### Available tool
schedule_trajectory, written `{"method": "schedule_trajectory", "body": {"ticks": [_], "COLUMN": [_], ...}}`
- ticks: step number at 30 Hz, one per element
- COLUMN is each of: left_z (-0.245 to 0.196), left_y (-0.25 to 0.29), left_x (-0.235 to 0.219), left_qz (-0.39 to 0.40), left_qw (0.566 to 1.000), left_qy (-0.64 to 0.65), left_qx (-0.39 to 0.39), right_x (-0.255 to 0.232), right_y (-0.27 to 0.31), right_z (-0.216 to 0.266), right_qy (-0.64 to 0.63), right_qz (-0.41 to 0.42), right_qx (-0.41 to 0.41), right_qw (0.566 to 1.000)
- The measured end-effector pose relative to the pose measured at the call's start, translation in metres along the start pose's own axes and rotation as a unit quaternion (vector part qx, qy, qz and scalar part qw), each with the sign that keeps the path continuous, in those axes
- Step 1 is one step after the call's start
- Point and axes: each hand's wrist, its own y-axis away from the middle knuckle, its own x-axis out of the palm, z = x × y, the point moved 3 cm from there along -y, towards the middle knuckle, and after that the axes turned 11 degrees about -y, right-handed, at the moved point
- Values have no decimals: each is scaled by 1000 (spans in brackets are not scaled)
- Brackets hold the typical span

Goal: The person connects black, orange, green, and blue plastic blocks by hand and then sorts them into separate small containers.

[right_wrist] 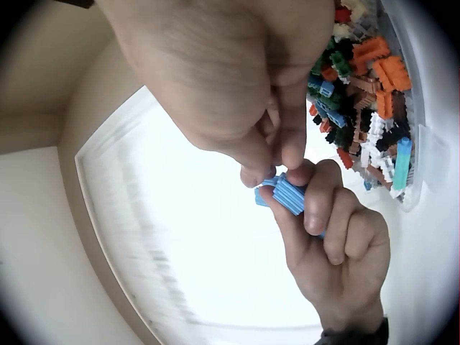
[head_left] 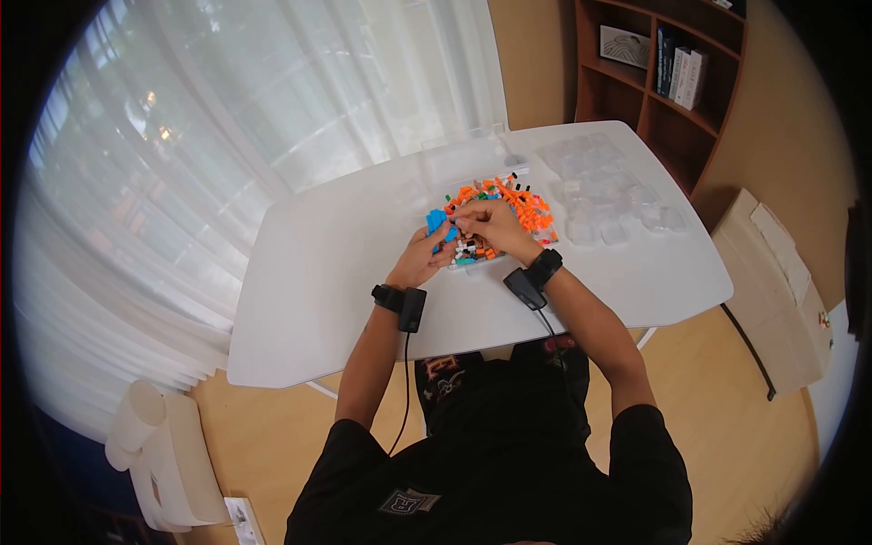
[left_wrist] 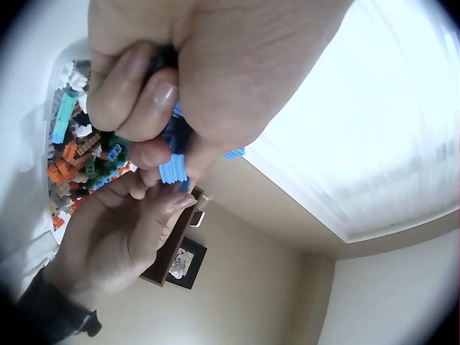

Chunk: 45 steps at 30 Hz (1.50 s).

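Observation:
Several blue ridged building blocks [right_wrist: 289,197] sit in my left hand [head_left: 420,258], whose fingers curl round them. My right hand [head_left: 493,225] meets it from the right, thumb and fingertips pinched together at the blue blocks' upper end. In the left wrist view more blue blocks [left_wrist: 173,169] stick out between the left fingers, partly hidden by them. What the right fingertips pinch is mostly covered; a bit of blue shows at their tips. Both hands are held over the near left side of a clear plastic box [right_wrist: 424,162] full of mixed blocks [head_left: 531,213].
Loose orange, white, black, green and brown blocks fill the box. Its clear lid [head_left: 463,156] stands behind it. Clear small containers [head_left: 599,195] cover the right part of the white table [head_left: 318,272]. A bookshelf [head_left: 658,68] stands beyond the far right corner.

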Motion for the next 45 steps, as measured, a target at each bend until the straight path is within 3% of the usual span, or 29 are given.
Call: {"method": "schedule_trajectory", "body": {"ticks": [2,3,5,6,8,12,17,20,23,30,45], "left_z": [0,0,1,1,0,0,-4,-2,-1,-1,1], "left_y": [-1,-1,-2,-2,-1,-1,1,1,0,0,-1], "left_x": [-1,-2,-2,-2,-2,-2,2,0,-2,-1,-2], "left_qz": [-3,-4,-9,-9,-29,-39,4,14,15,-3,-27], "left_qw": [1000,1000,1000,1000,1000,999,1000,1000,1000,1000,999], "left_qy": [1,1,12,12,5,14,-11,-15,-19,-13,-6], "left_qx": [6,8,2,2,7,1,-4,3,6,4,26], "right_x": [-1,1,3,3,11,6,2,3,1,4,2], "right_y": [4,2,4,5,8,2,0,1,3,4,5], "right_z": [13,13,20,20,24,7,2,3,4,7,-3], "right_qy": [21,22,145,145,86,148,-3,-14,-23,-35,-98], "right_qz": [-81,-79,-127,-127,-28,-16,13,22,16,18,-14], "right_qx": [-46,-47,-176,-176,-129,-125,-67,-47,8,-8,60], "right_qw": [995,996,965,965,987,981,998,999,1000,999,993]}}
